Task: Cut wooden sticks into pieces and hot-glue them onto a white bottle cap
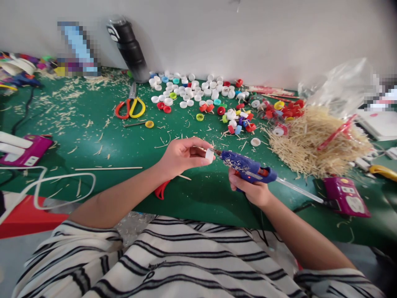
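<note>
Between the thumb and fingers of my left hand (180, 156) is a white bottle cap (209, 155), tipped on its side. My right hand (249, 187) is wrapped round the handle of a blue hot glue gun (248, 166), whose body is dusted with straw bits. The gun's nozzle (218, 152) points left and meets or nearly meets the cap; I cannot tell which. A clear glue stick (299, 190) sticks out of the gun's rear. Under my left wrist a red curved piece (160, 190) lies near the table's front edge.
Many loose bottle caps (192, 93) spread along the back of the green table (102, 182). Scissors (132, 103) and a black bottle (128, 49) are at the back left. A straw heap (322, 140) lies right, behind a purple power box (346, 196). A white cable (66, 176) loops at left.
</note>
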{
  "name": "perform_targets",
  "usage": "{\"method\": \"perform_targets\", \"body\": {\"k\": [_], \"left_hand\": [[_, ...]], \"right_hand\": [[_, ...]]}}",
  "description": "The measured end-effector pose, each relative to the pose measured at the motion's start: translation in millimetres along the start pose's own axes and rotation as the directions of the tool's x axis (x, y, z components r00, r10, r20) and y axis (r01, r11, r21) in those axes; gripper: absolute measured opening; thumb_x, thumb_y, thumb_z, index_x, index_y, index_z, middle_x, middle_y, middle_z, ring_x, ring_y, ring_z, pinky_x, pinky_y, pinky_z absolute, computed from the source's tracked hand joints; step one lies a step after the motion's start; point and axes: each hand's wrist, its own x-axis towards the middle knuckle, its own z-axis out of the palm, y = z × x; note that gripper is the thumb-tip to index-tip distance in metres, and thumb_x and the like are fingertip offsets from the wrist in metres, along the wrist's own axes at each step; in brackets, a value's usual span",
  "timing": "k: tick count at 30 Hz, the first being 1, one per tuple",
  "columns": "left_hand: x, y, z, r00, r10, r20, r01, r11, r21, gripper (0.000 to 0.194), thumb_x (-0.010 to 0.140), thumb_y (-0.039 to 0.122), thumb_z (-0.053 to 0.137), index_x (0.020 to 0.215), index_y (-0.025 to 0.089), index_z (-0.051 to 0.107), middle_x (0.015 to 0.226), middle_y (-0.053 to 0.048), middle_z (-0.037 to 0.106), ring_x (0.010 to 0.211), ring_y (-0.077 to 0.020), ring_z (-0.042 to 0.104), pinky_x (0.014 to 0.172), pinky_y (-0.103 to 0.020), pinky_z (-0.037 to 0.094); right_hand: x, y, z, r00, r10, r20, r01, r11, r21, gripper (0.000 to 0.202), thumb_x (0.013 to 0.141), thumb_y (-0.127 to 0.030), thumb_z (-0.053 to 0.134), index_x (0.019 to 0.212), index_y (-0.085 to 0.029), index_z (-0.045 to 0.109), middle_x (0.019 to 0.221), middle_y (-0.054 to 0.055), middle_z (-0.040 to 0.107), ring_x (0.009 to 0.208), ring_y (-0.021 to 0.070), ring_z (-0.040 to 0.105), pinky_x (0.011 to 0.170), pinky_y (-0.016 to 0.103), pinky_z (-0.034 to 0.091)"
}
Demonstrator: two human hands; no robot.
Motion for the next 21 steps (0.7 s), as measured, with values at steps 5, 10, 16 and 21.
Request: {"method": "perform_targets", "body": {"k": [5, 10, 16, 21], "left_hand": [[0.1, 1.5, 1.2, 1.000, -0.009, -0.015, 0.009, 1.000, 0.021, 0.034, 0.070, 0.031, 0.087, 0.102, 0.020, 0.078, 0.101, -0.007, 0.077, 0.086, -0.0170, 0.073, 0.078, -0.030, 0.064], [0.1, -2.1, 0.6, 1.000, -0.011, -0.006, 0.011, 1.000, 0.025, 0.035, 0.071, 0.031, 0.087, 0.103, 0.021, 0.078, 0.102, -0.006, 0.077, 0.089, -0.0177, 0.074, 0.080, -0.032, 0.064], [-0.5, -1.7, 1.2, 1.000, -0.025, 0.002, 0.025, 1.000, -0.001, 0.034, 0.071, 0.030, 0.087, 0.102, 0.021, 0.078, 0.101, -0.006, 0.078, 0.087, -0.0181, 0.074, 0.080, -0.033, 0.064], [-0.5, -1.9, 1.5, 0.999, -0.029, 0.013, 0.029, 0.999, -0.028, 0.032, 0.071, 0.028, 0.087, 0.101, 0.022, 0.078, 0.099, -0.005, 0.078, 0.087, -0.0173, 0.075, 0.081, -0.032, 0.063]], "right_hand": [[-1.5, 1.0, 2.1, 1.000, 0.007, -0.014, -0.007, 0.999, 0.039, 0.031, 0.085, -0.050, 0.072, 0.078, -0.021, 0.063, 0.061, 0.000, 0.058, 0.053, 0.0151, 0.054, 0.053, 0.033, 0.051], [-1.7, 1.2, 2.4, 0.999, 0.021, -0.029, -0.021, 1.000, 0.016, 0.033, 0.083, -0.051, 0.074, 0.078, -0.021, 0.063, 0.062, 0.000, 0.059, 0.052, 0.0151, 0.054, 0.051, 0.032, 0.050], [-2.6, 3.6, -0.1, 0.999, -0.044, -0.020, 0.044, 0.999, -0.023, 0.026, 0.087, -0.044, 0.072, 0.078, -0.022, 0.063, 0.063, -0.001, 0.059, 0.055, 0.0142, 0.055, 0.055, 0.031, 0.047], [-3.5, 0.5, -0.9, 0.996, -0.085, -0.018, 0.082, 0.992, -0.099, 0.025, 0.088, -0.042, 0.071, 0.076, -0.023, 0.061, 0.062, -0.001, 0.059, 0.057, 0.0152, 0.056, 0.057, 0.032, 0.047]]}}
